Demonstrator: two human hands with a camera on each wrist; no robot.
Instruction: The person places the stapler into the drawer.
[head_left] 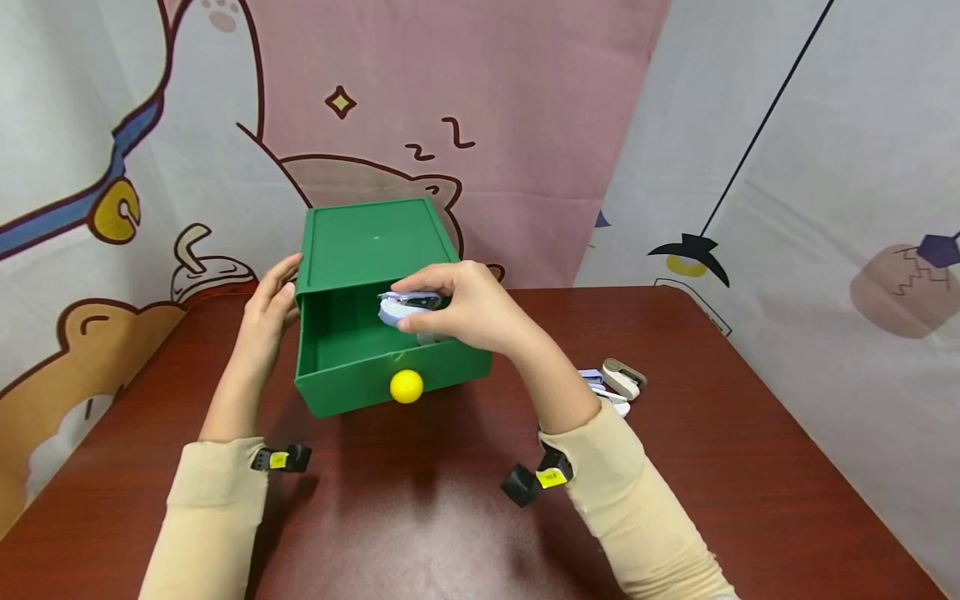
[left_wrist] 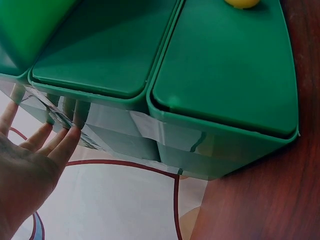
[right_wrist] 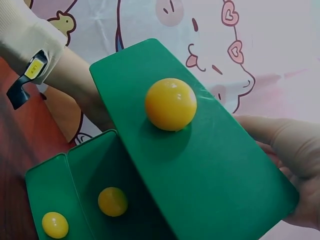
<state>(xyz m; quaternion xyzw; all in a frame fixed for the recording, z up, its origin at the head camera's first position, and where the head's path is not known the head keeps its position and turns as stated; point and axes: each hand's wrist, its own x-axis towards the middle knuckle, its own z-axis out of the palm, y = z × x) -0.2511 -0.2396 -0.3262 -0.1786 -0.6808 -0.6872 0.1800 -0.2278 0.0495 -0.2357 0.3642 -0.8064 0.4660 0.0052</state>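
A green drawer cabinet [head_left: 375, 242] stands on the table with its top drawer [head_left: 352, 367] pulled out; a yellow knob [head_left: 407, 387] sits on the drawer front. My right hand [head_left: 480, 308] pinches a pale blue and white stapler [head_left: 401, 310] between thumb and fingers, over the drawer's opening. Under that hand, a small greyish object [head_left: 427, 338] shows partly inside the drawer. With fingers extended, my left hand [head_left: 272, 304] rests its fingertips on the cabinet's left side [left_wrist: 110, 120]. In the right wrist view the drawer front [right_wrist: 215, 165] hides the stapler.
On the table to the right of my right forearm lie several staplers, one of them white with a brown-grey base [head_left: 622, 379]. Two lower drawers with yellow knobs [right_wrist: 113, 201] are closed below the top one. A printed curtain [head_left: 480, 100] hangs behind the table.
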